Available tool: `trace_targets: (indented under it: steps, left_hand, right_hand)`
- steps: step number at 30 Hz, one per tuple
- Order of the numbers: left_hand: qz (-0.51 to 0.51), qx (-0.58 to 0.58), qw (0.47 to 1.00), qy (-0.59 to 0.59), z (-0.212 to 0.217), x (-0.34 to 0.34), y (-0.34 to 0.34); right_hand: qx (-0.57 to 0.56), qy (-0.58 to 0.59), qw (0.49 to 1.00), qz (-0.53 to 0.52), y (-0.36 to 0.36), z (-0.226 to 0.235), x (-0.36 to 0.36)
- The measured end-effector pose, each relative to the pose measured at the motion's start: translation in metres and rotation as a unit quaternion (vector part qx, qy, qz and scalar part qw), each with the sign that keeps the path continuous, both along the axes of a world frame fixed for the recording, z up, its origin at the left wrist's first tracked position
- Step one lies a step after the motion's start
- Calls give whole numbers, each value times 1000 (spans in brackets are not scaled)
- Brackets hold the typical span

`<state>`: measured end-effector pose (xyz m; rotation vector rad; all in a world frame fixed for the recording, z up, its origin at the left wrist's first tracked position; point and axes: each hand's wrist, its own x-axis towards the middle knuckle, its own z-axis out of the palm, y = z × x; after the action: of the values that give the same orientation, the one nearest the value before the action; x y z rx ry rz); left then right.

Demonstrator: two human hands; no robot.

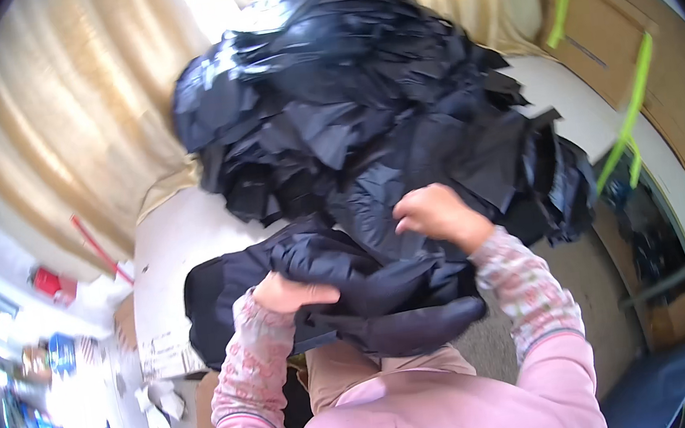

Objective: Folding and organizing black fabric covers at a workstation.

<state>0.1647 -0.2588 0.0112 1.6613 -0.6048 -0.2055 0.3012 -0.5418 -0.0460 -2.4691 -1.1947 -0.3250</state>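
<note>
A gathered, puffy piece of black fabric (pixel 393 288), perhaps part of a garment, lies bunched over my lap. My left hand (pixel 291 294) grips its left side, thumb on top and fingers hidden under the folds. Above its right part is my right hand (pixel 436 216), fingers curled in and slightly blurred; whether a thread or bit of cloth is between them cannot be made out. Under the bunched piece, toward the left, a flatter black cloth (pixel 221 295) spreads over the edge of a white surface.
A big heap of black fabric pieces (pixel 332 122) rises just beyond my hands on the white table (pixel 172 242). Cardboard sheets (pixel 601 32) with yellow-green straps lean at the right. Beige curtains (pixel 78 117) hang behind. Torn white scraps (pixel 160 404) lie on the floor at the left.
</note>
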Motion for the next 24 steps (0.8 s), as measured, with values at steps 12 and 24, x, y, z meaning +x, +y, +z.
trace_targets:
  steps: [12, 24]
  left_hand:
    - [243, -315, 904, 155, 4, -4, -20]
    - [253, -284, 923, -51, 10, 1, 57]
  right_hand:
    - [307, -42, 946, 90, 75, 71, -103]
    - [220, 11, 968, 122, 64, 94, -83]
